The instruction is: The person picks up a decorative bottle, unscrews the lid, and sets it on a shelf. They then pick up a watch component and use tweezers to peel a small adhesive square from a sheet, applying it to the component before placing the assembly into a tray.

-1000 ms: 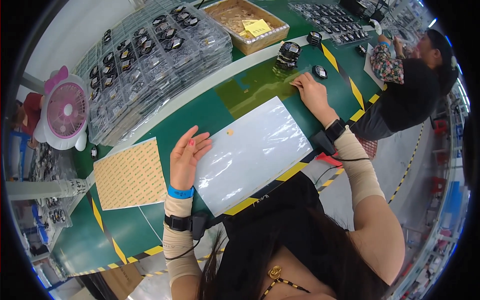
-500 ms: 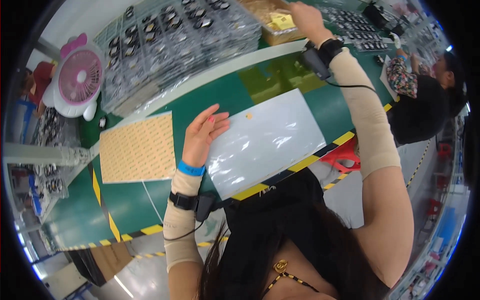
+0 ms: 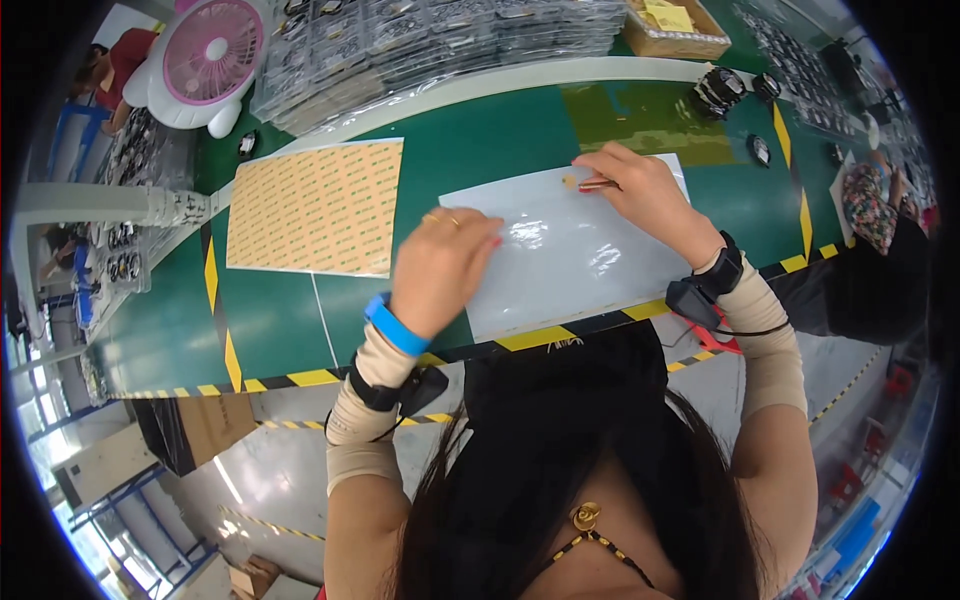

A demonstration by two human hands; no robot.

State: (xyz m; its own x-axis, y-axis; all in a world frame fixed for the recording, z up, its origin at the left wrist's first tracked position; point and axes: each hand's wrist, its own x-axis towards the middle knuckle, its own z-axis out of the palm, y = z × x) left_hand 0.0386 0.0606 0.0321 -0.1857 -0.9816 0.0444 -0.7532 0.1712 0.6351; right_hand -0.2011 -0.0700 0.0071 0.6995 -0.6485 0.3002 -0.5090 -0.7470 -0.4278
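The right hand (image 3: 645, 190) pinches a thin reddish tool (image 3: 597, 184) between closed fingers, its tip at a small tan piece (image 3: 570, 181) on the far edge of the glossy sheet (image 3: 570, 255). The left hand (image 3: 440, 265) rests on the sheet's near-left part, fingers loosely curled and holding nothing I can make out. The sheet lies flat between and under both hands on the green table (image 3: 300, 320). Just left of the left hand lies a tan pad (image 3: 315, 205). Beyond it stand a pink fan (image 3: 210, 55) and stacked clear trays (image 3: 430, 40). Past the right hand sit dark round parts (image 3: 720, 90) and a cardboard box (image 3: 675, 30).
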